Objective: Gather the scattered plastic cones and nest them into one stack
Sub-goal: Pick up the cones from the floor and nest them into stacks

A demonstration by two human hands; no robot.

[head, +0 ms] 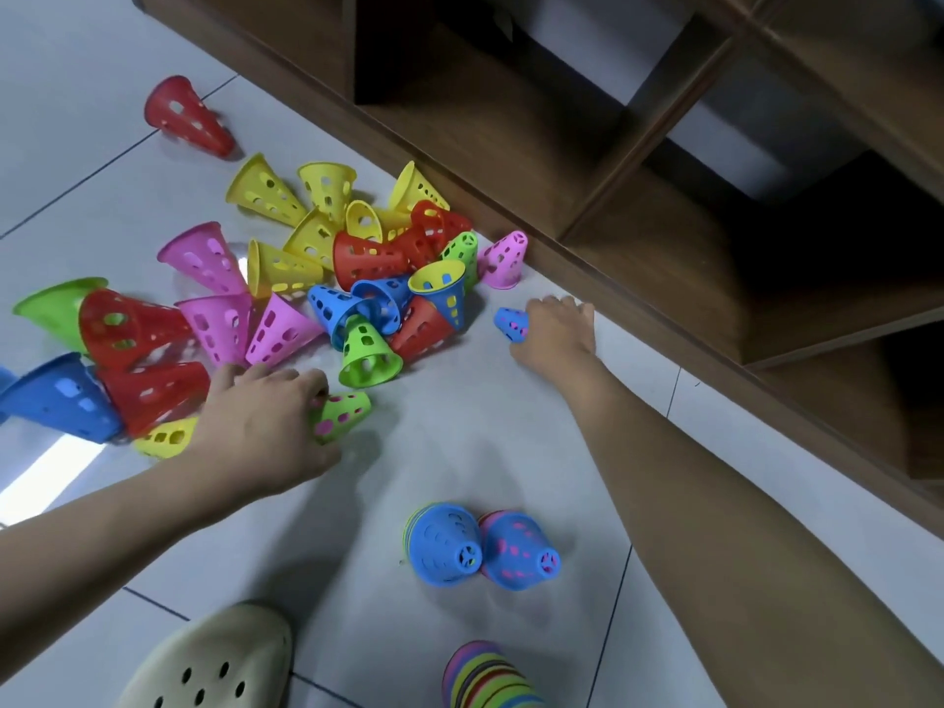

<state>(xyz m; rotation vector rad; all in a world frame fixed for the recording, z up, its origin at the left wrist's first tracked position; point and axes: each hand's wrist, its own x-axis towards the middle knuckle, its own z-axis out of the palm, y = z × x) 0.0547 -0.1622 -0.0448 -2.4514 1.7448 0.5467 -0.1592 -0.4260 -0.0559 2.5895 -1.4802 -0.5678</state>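
Left hand [265, 426] gripping green cone [339, 413], tip pointing right; right hand [554, 327] gripping blue cone [511, 323]; pile [357, 278] lying between, just ahead.

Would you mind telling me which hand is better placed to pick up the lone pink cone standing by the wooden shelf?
The right hand. It lies just beside that pink cone, though it already holds a blue cone. The left hand is across the pile, gripping a green cone.

Bare floor [459, 442] lies open between the cone pile [357, 278] and two short stacks [480, 549] near the feet (a sandal [214, 661] at the bottom edge), while the wooden shelf unit [638, 206] walls off the right.
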